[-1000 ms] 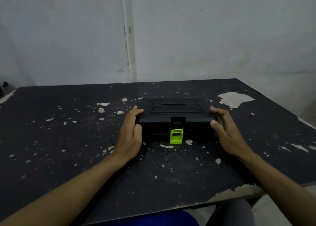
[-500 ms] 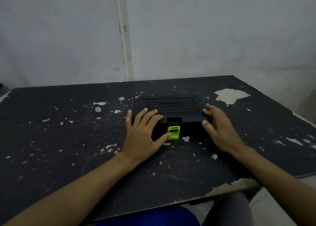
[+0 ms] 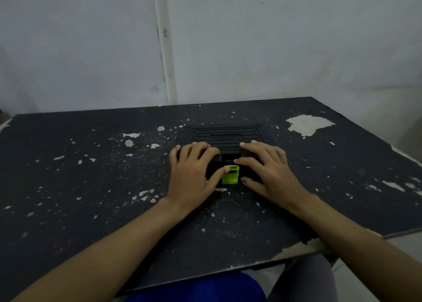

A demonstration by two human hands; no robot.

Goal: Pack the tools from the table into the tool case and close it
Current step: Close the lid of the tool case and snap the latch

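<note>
On table [image 3: 91, 187], tool case [image 3: 228, 137] lies crosswise, latch [image 3: 231, 179] toward person.

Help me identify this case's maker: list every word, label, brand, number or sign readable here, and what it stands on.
No readable text anywhere.
Black ribbed plastic tool case: the lid's middle panel is too dark and blurred to read.
Lime-green plastic latch: no marking shows.
Chipped black table, pale wall: none.
</note>
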